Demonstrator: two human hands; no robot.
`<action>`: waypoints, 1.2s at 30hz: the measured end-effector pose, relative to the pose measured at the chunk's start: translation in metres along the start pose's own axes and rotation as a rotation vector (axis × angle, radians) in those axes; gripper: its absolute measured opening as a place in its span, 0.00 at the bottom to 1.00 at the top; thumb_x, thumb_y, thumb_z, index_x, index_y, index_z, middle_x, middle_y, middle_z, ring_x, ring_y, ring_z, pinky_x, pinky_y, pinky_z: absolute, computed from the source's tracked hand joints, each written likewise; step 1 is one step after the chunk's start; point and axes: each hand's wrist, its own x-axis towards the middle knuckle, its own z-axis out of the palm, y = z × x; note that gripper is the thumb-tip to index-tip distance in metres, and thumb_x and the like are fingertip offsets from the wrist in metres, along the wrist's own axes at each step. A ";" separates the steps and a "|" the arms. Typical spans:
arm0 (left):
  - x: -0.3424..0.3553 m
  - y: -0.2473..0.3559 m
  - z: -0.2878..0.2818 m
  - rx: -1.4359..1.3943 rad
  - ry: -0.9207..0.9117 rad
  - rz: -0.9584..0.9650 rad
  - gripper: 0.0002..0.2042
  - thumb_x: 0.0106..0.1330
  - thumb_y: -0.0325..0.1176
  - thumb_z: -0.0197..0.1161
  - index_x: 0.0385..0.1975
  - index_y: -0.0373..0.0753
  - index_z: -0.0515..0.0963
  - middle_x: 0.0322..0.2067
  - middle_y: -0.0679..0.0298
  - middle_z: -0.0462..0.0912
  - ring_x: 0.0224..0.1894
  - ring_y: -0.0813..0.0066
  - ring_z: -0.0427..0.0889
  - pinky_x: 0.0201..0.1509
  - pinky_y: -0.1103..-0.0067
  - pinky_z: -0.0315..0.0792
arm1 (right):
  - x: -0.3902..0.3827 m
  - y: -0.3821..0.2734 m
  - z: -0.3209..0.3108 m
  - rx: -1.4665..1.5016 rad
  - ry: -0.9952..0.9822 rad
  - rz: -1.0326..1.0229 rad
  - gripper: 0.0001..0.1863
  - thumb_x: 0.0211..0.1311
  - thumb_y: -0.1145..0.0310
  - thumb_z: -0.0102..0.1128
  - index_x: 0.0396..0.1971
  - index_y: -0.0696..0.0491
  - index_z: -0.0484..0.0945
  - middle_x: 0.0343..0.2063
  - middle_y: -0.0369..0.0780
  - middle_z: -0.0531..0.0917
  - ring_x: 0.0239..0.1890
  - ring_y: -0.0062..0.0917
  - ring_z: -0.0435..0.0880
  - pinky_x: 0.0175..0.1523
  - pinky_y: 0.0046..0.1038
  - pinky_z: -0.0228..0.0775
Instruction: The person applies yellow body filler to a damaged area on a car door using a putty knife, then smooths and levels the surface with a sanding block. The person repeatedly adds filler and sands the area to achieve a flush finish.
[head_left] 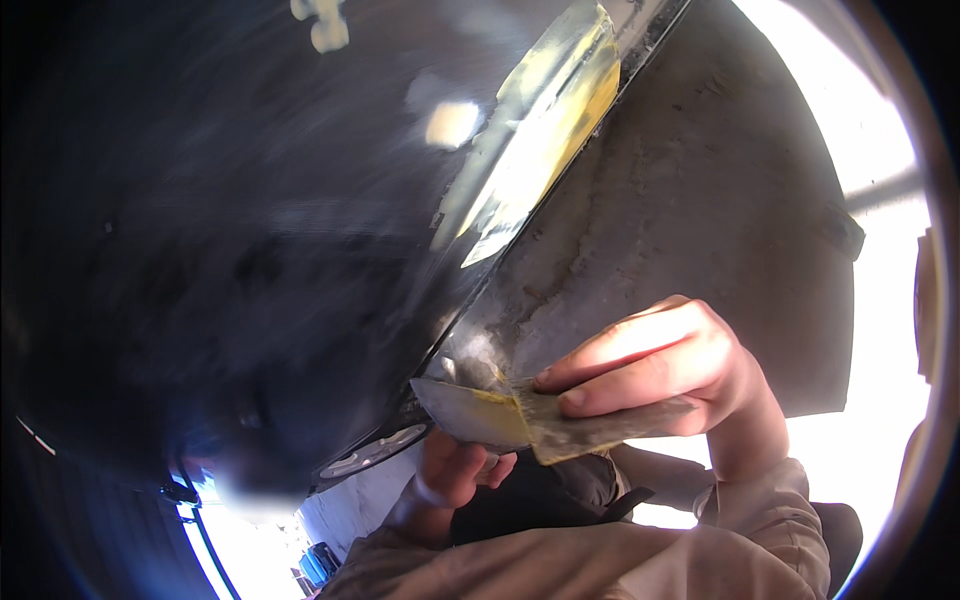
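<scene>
At the lower edge of the frame, 2 beige sleeves are seen coming in from below. Just above them, lower centre, the left hand is curled under a flat metal spreader, whose grey blade is smeared with yellow filler — the fingers are bent, though how firmly the blade is gripped cannot be told. To its right, the right hand is pinched on a second scraper, fingers laid flat along the top, thumb hidden beneath; its edge is touching the first blade. Farther off, a dull grey panel fills the centre right. Beyond it, at the upper centre, a yellow filler patch is spread along the seam of a glossy black body panel — blurred on the left.
</scene>
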 end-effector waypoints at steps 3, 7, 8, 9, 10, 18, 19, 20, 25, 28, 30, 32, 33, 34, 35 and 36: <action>0.001 -0.005 -0.004 -0.155 -0.004 0.155 0.26 0.79 0.45 0.56 0.62 0.24 0.68 0.24 0.51 0.80 0.16 0.72 0.74 0.19 0.77 0.65 | -0.015 0.007 -0.008 0.049 -0.152 0.325 0.12 0.70 0.76 0.60 0.49 0.59 0.86 0.37 0.46 0.87 0.32 0.34 0.86 0.36 0.31 0.76; 0.008 0.009 -0.001 -0.211 -0.169 -0.058 0.23 0.79 0.46 0.58 0.41 0.23 0.76 0.21 0.49 0.78 0.14 0.70 0.72 0.15 0.76 0.67 | -0.020 0.017 0.007 0.501 0.386 0.655 0.08 0.75 0.71 0.61 0.44 0.60 0.83 0.34 0.37 0.87 0.37 0.16 0.82 0.41 0.26 0.74; 0.008 0.011 0.002 -0.222 -0.200 -0.118 0.23 0.78 0.45 0.59 0.39 0.24 0.77 0.22 0.48 0.79 0.14 0.70 0.72 0.15 0.76 0.66 | -0.014 0.014 0.012 0.647 0.495 0.680 0.09 0.76 0.70 0.60 0.44 0.61 0.83 0.34 0.35 0.87 0.38 0.15 0.81 0.43 0.25 0.74; 0.008 0.012 0.004 -0.233 -0.232 -0.178 0.22 0.78 0.44 0.60 0.38 0.24 0.78 0.23 0.48 0.80 0.15 0.70 0.72 0.15 0.75 0.66 | -0.022 0.026 0.017 0.435 0.432 0.555 0.10 0.77 0.68 0.59 0.44 0.60 0.83 0.35 0.36 0.88 0.38 0.16 0.82 0.44 0.24 0.75; 0.010 0.014 0.006 -0.240 -0.269 -0.237 0.21 0.77 0.43 0.61 0.36 0.25 0.78 0.25 0.48 0.80 0.15 0.70 0.72 0.15 0.75 0.65 | -0.017 0.028 0.024 0.316 0.349 0.486 0.17 0.80 0.59 0.57 0.44 0.61 0.83 0.36 0.35 0.88 0.38 0.17 0.82 0.46 0.25 0.75; 0.003 0.008 -0.009 -0.511 -0.305 -0.246 0.26 0.74 0.41 0.61 0.65 0.31 0.70 0.50 0.56 0.82 0.43 0.72 0.84 0.39 0.81 0.78 | -0.009 0.028 0.084 1.116 -0.107 0.867 0.24 0.82 0.52 0.54 0.35 0.59 0.82 0.31 0.33 0.84 0.36 0.14 0.78 0.43 0.24 0.74; -0.001 -0.002 -0.019 -0.506 -0.341 -0.184 0.27 0.73 0.42 0.62 0.64 0.29 0.71 0.46 0.55 0.83 0.38 0.72 0.84 0.36 0.81 0.77 | -0.010 0.029 0.085 1.104 -0.148 0.831 0.25 0.81 0.50 0.54 0.42 0.60 0.83 0.34 0.37 0.86 0.36 0.20 0.84 0.43 0.27 0.79; -0.004 -0.018 -0.029 -0.521 -0.384 -0.126 0.28 0.72 0.44 0.63 0.63 0.28 0.71 0.41 0.54 0.84 0.34 0.71 0.84 0.32 0.80 0.76 | -0.011 0.031 0.083 1.083 -0.178 0.811 0.28 0.80 0.48 0.54 0.50 0.62 0.84 0.37 0.41 0.89 0.36 0.26 0.90 0.43 0.30 0.85; 0.020 0.004 0.001 -0.425 -0.239 0.059 0.15 0.79 0.37 0.57 0.40 0.27 0.80 0.16 0.58 0.75 0.10 0.72 0.68 0.13 0.78 0.66 | -0.026 0.034 0.055 0.600 0.132 0.917 0.22 0.81 0.54 0.55 0.40 0.59 0.84 0.33 0.32 0.85 0.38 0.15 0.78 0.44 0.24 0.72; 0.012 0.005 -0.002 -0.204 -0.177 -0.003 0.22 0.80 0.45 0.56 0.46 0.25 0.77 0.18 0.54 0.75 0.11 0.72 0.69 0.12 0.77 0.66 | -0.025 0.037 0.047 0.391 0.576 0.527 0.10 0.79 0.68 0.58 0.47 0.58 0.83 0.35 0.31 0.84 0.38 0.11 0.78 0.42 0.20 0.71; 0.008 0.007 0.006 -0.082 -0.060 -0.047 0.24 0.80 0.46 0.55 0.48 0.22 0.73 0.17 0.54 0.75 0.11 0.72 0.69 0.12 0.76 0.66 | -0.021 0.020 0.044 0.404 0.723 0.291 0.12 0.76 0.74 0.59 0.55 0.58 0.81 0.34 0.32 0.86 0.30 0.12 0.80 0.33 0.21 0.71; 0.005 0.009 -0.004 -0.105 -0.020 -0.088 0.28 0.78 0.48 0.59 0.54 0.21 0.71 0.20 0.53 0.78 0.14 0.71 0.73 0.15 0.76 0.66 | -0.013 0.002 0.026 -0.106 0.492 0.193 0.17 0.72 0.74 0.63 0.59 0.57 0.81 0.28 0.37 0.86 0.23 0.19 0.82 0.29 0.23 0.72; 0.005 0.011 -0.007 -0.112 0.003 -0.108 0.30 0.77 0.49 0.61 0.57 0.21 0.70 0.22 0.52 0.80 0.16 0.70 0.75 0.17 0.76 0.66 | -0.009 -0.004 0.019 -0.180 0.337 0.107 0.20 0.68 0.74 0.66 0.59 0.59 0.81 0.26 0.38 0.85 0.23 0.24 0.84 0.29 0.25 0.75; 0.007 0.010 -0.005 -0.060 0.014 -0.074 0.29 0.78 0.51 0.56 0.52 0.21 0.70 0.19 0.55 0.76 0.14 0.71 0.73 0.15 0.77 0.65 | -0.006 -0.012 0.011 -0.258 0.183 0.018 0.24 0.63 0.74 0.69 0.59 0.60 0.82 0.25 0.39 0.84 0.23 0.29 0.85 0.30 0.27 0.78; 0.009 0.010 -0.002 -0.008 0.029 -0.039 0.29 0.79 0.53 0.52 0.47 0.22 0.69 0.17 0.57 0.73 0.12 0.71 0.70 0.13 0.77 0.64 | -0.006 -0.006 0.015 -0.277 0.185 -0.081 0.20 0.64 0.74 0.69 0.56 0.60 0.84 0.26 0.39 0.84 0.21 0.26 0.82 0.26 0.26 0.75; 0.011 0.010 -0.001 0.044 0.045 -0.005 0.30 0.80 0.55 0.48 0.42 0.22 0.69 0.14 0.59 0.70 0.10 0.72 0.67 0.11 0.77 0.64 | -0.009 0.001 0.023 -0.294 0.185 -0.181 0.17 0.64 0.74 0.68 0.52 0.61 0.86 0.28 0.39 0.85 0.20 0.24 0.80 0.23 0.25 0.72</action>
